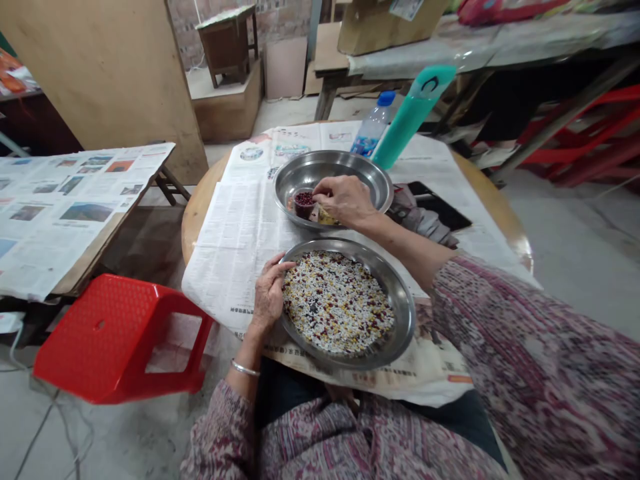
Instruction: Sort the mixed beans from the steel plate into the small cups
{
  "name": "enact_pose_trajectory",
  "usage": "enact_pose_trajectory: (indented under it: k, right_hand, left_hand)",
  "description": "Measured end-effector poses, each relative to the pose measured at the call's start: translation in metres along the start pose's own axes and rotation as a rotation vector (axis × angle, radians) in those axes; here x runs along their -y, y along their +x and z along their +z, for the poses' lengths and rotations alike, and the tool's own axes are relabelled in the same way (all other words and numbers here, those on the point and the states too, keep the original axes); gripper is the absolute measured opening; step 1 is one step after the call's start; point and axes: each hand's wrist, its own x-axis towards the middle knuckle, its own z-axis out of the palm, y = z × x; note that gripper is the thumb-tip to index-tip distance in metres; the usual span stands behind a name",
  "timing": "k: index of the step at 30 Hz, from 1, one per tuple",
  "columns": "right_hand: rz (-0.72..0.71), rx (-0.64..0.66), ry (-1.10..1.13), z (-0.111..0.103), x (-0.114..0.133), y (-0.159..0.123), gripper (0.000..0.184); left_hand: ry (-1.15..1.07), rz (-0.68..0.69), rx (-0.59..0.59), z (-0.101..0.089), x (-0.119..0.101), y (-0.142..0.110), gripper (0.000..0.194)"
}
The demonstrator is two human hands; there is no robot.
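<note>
A steel plate [403, 313] full of mixed white, red and dark beans sits on newspaper near the table's front edge. My left hand [269, 293] rests on its left rim, fingers curled over the edge. Behind it stands a second steel bowl [300, 170] holding a small cup of dark red beans [304, 203] and a yellowish cup [326, 217]. My right hand [345, 199] reaches into that bowl, fingertips pinched together just right of the red-bean cup. What they pinch is too small to see.
A round wooden table [197, 207] is covered with newspaper. A water bottle [373, 127] and a teal bottle [410, 117] stand at the back. A dark phone [440, 207] lies to the right. A red plastic stool [117, 333] stands at left, beside a newspaper-covered bench [60, 207].
</note>
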Motion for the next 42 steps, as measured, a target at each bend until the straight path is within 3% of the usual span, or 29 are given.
enact_pose_trajectory:
  k: [10,20,23,26,27,31,35,38,42]
  right_hand:
    - [0.058,0.221,-0.294,0.009,0.028,0.023,0.027]
    - [0.067,0.133,-0.19,0.014,0.023,0.023,0.024]
    - [0.014,0.025,-0.048,0.003,0.026,0.004,0.021]
    - [-0.151,-0.004,0.161,-0.012,0.027,-0.039,0.018]
    - [-0.225,0.066,0.227,-0.016,0.026,-0.058,0.017]
    - [-0.511,0.567,0.327,-0.023,0.017,-0.142,0.019]
    - [-0.589,0.777,0.322,-0.018,0.017,-0.197,0.022]
    - [-0.615,0.719,0.251,-0.008,0.017,-0.201,0.024]
    - [-0.498,0.474,0.144,0.011,0.008,-0.171,0.022]
  left_hand:
    - [-0.015,-0.004,-0.013,0.003,0.002,0.0,0.032]
    - [0.002,0.001,-0.002,0.003,0.004,0.001,0.032]
    - [0.016,0.006,0.003,0.003,0.004,0.001,0.033]
    - [0.031,0.008,0.007,0.003,0.003,0.001,0.033]
    - [0.035,0.009,0.008,0.003,0.003,0.001,0.034]
    - [0.049,0.017,0.016,0.002,0.002,0.001,0.034]
    - [0.069,0.027,0.017,0.002,0.0,0.002,0.033]
    - [0.065,0.031,0.01,0.002,0.002,0.002,0.031]
    - [0.048,0.034,0.005,0.002,0.006,0.003,0.031]
